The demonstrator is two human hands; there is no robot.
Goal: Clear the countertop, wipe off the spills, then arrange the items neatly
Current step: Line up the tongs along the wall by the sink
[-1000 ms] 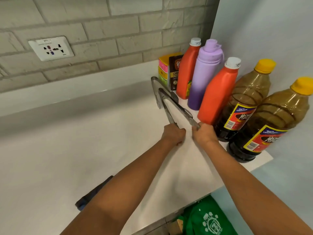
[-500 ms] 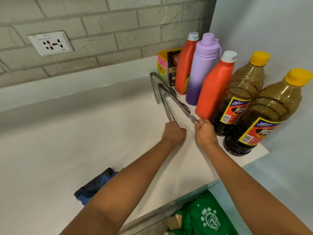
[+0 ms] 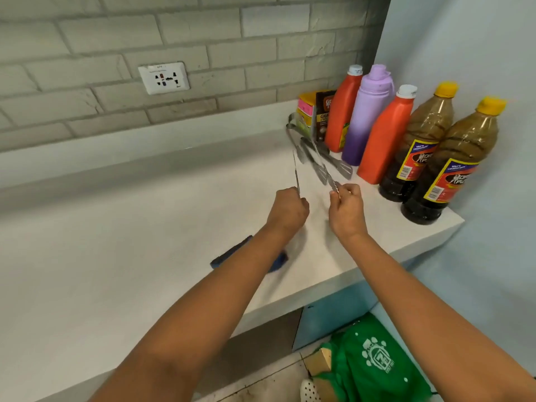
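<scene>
A pair of metal tongs (image 3: 314,158) reaches from the back right corner of the white countertop (image 3: 116,256) toward me. My left hand (image 3: 288,211) grips the tip of one arm. My right hand (image 3: 345,210) pinches the tip of the other arm, and the two arms are spread apart above the counter. A second metal utensil (image 3: 343,169) lies flat beside the bottles. A blue cloth (image 3: 278,261) lies on the counter, partly hidden under my left forearm.
Along the right wall stand two orange bottles (image 3: 385,140), a purple bottle (image 3: 368,117) and two brown yellow-capped bottles (image 3: 452,169). A yellow and brown box (image 3: 316,111) sits in the corner. A wall socket (image 3: 164,78) is on the bricks. A green bag (image 3: 374,364) lies on the floor.
Both hands have drawn back toward me and lifted the tong tips off the counter, spreading the arms. More of the blue cloth now shows under my left forearm.
</scene>
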